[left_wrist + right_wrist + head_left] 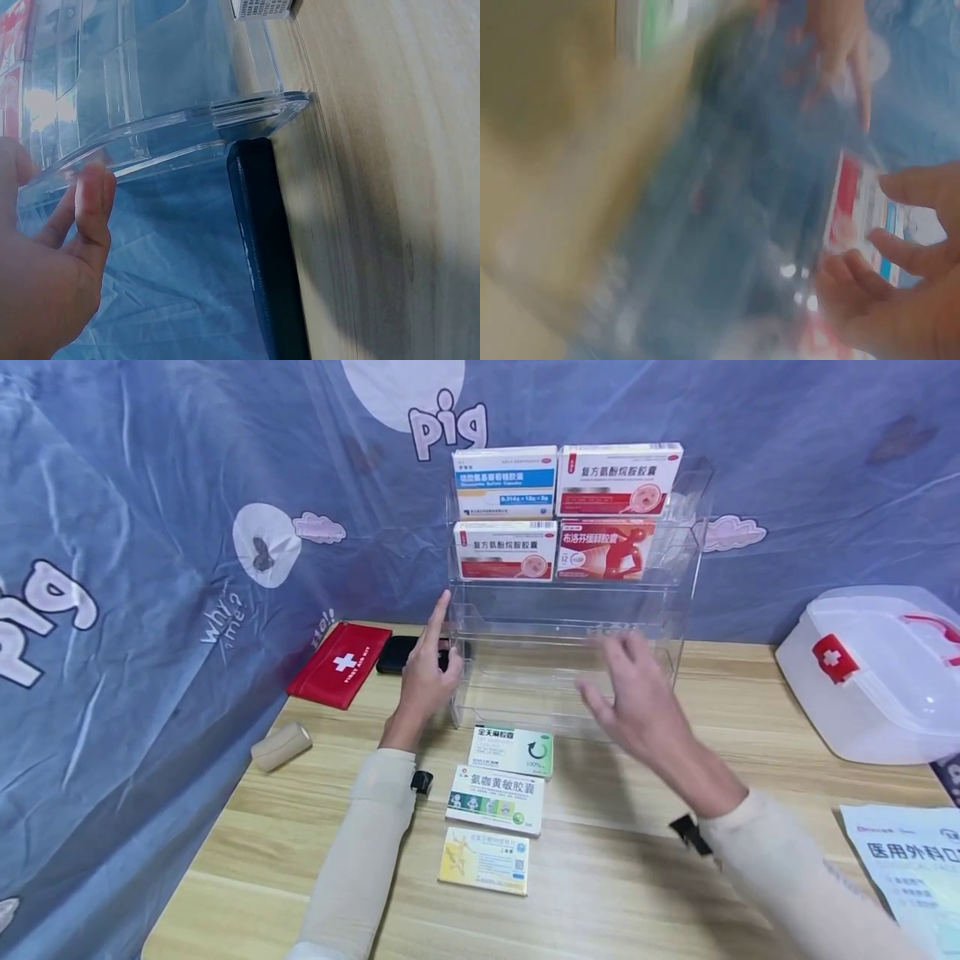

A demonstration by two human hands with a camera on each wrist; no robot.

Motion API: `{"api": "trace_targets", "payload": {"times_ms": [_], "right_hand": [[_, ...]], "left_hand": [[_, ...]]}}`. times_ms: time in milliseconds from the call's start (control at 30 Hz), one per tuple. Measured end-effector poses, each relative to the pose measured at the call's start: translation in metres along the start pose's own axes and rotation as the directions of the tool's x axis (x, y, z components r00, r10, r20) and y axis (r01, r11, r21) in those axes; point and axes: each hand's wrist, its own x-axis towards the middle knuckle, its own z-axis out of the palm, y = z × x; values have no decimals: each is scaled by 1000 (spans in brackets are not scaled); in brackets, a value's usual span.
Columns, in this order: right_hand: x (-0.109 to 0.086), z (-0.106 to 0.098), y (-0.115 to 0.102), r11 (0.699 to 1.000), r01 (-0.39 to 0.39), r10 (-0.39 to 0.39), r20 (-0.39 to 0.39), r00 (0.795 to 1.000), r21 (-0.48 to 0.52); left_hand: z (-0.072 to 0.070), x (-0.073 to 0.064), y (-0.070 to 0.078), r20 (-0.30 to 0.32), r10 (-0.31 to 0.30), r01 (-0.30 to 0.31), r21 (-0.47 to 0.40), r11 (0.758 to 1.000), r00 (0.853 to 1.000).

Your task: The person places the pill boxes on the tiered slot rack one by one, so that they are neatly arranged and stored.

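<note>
A clear acrylic tiered rack [686, 610] stands on the table. Its top tier carries a blue-and-white medicine box [505, 483] and a red-and-white one [618, 481]; below them are another red-and-white box [506, 552] and a red box [604, 550]. My left hand [427, 681] touches the rack's left side, index finger stretched upward. Before the lower tiers, my right hand [637, 702] hovers with fingers loosely spread, holding nothing; its wrist view is blurred. On the table lie a green-and-white box [512, 751], a white box with green pictures [495, 799] and a yellow-and-white box [483, 861].
A red first aid pouch [341, 665], a black case [397, 655] and a tan roll [281, 747] lie left of the rack. To the right stand a translucent first aid box [870, 693] and a pale printed packet [911, 868]. A blue cloth hangs behind.
</note>
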Motion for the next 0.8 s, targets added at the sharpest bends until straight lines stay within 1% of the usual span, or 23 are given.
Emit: {"api": "trace_targets", "payload": {"times_ms": [67, 100, 167, 267, 333, 400, 467, 567, 667, 800], "right_hand": [[-21, 12, -3, 999, -36, 34, 98, 995, 15], [-31, 19, -4, 998, -56, 52, 143, 988, 23], [-50, 33, -9, 995, -94, 84, 218, 972, 36], [-75, 57, -18, 992, -125, 112, 311, 944, 23], [-91, 73, -25, 991, -132, 126, 355, 926, -8], [-105, 85, -31, 994, -106, 113, 384, 917, -39], [-116, 93, -36, 994, -90, 105, 407, 907, -54], [-127, 99, -39, 993, -82, 110, 425, 899, -84], [-131, 96, -36, 985, -140, 168, 435, 884, -96], [-134, 82, -25, 967, -233, 255, 443, 859, -105]], "left_hand": [[1, 0, 0, 3, -1, 1, -2, 1000, 1000], [1, 0, 1, 4, 0, 0, -3, 1000, 1000], [1, 0, 1, 4, -4, 4, -6, 1000, 1000], [0, 0, 1, -2, -9, 9, -10, 1000, 1000], [-1, -1, 0, -2, -14, 14, -9, 1000, 1000], [-1, -1, -1, -1, -13, 13, -10, 1000, 1000], [-1, -1, -1, 0, -15, 15, -9, 1000, 1000], [-1, 0, 0, 1, -10, 10, -14, 1000, 1000], [0, 0, 0, -1, -8, 8, -15, 1000, 1000], [-1, 0, 0, -1, -5, 5, -13, 1000, 1000]]}}
